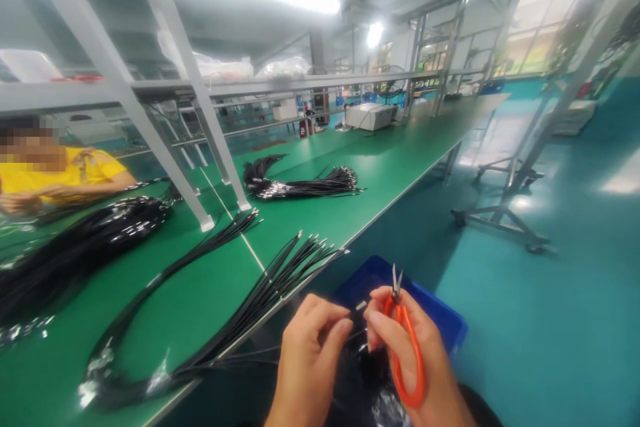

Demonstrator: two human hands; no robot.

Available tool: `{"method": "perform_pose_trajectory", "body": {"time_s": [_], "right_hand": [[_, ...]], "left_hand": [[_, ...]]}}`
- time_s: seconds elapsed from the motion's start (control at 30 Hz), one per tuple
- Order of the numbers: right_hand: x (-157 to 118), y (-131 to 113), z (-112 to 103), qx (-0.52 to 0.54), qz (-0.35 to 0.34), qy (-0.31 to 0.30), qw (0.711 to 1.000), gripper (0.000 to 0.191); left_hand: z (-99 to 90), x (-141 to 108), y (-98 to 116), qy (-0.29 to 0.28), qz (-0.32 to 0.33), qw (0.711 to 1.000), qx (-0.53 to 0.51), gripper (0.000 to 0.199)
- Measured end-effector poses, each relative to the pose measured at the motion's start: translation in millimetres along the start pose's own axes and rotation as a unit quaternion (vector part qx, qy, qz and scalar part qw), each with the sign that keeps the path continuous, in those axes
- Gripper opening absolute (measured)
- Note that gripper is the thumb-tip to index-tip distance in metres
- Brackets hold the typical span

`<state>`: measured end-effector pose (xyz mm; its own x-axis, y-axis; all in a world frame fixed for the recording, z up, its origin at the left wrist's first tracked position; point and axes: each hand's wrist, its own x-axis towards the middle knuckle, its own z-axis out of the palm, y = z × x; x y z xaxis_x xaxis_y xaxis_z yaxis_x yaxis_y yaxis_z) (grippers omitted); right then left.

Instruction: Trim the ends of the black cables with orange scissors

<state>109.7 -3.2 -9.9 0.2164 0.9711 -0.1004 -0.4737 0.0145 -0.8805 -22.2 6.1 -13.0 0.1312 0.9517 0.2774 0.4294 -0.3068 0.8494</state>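
Note:
My left hand [311, 350] pinches a thin black cable near its end, and a small pale tip [361, 305] shows between my two hands. My right hand [433, 340] holds a pair of scissors [418, 367] with orange handles, its slightly parted blades pointing up. That hand's thumb and fingertips are close to the cable end; whether they touch it I cannot tell. Left of my hands, a bundle of black cables [240, 310] curves across the green table [170, 320], its many ends fanned out near the edge. Clear plastic wraps part of the bundle.
Below my hands stands a blue bin [453, 327] containing dark, shiny plastic. Another cable bundle [310, 187] lies farther back, and a large black pile [90, 247] is at left. Metal posts [193, 73] rise from the table. A person in yellow [65, 177] sits across. A wheeled rack [510, 203] stands right.

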Motion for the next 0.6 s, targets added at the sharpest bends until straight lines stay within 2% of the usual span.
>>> {"method": "perform_pose_trajectory", "body": {"time_s": [0.13, 0.3, 0.5, 0.6], "right_hand": [[-5.7, 1.6, 4.0, 0.029, -0.013, 0.017, 0.999, 0.022], [-6.4, 4.1, 8.0, 0.044, -0.01, 0.012, 0.999, 0.022], [-5.9, 2.0, 7.0, 0.024, -0.015, 0.003, 1.0, 0.016], [-4.6, 2.2, 5.5, 0.057, 0.019, -0.005, 0.998, 0.016]], "left_hand": [[-4.3, -2.2, -3.6, -0.04, -0.066, 0.996, -0.054, 0.019], [-2.9, -7.9, -1.3, -0.037, -0.07, 0.996, -0.038, 0.019], [-0.8, -8.3, 0.0, -0.047, -0.091, 0.992, -0.077, 0.02], [-1.0, -7.8, -1.3, -0.059, -0.103, 0.986, -0.118, 0.017]]}}
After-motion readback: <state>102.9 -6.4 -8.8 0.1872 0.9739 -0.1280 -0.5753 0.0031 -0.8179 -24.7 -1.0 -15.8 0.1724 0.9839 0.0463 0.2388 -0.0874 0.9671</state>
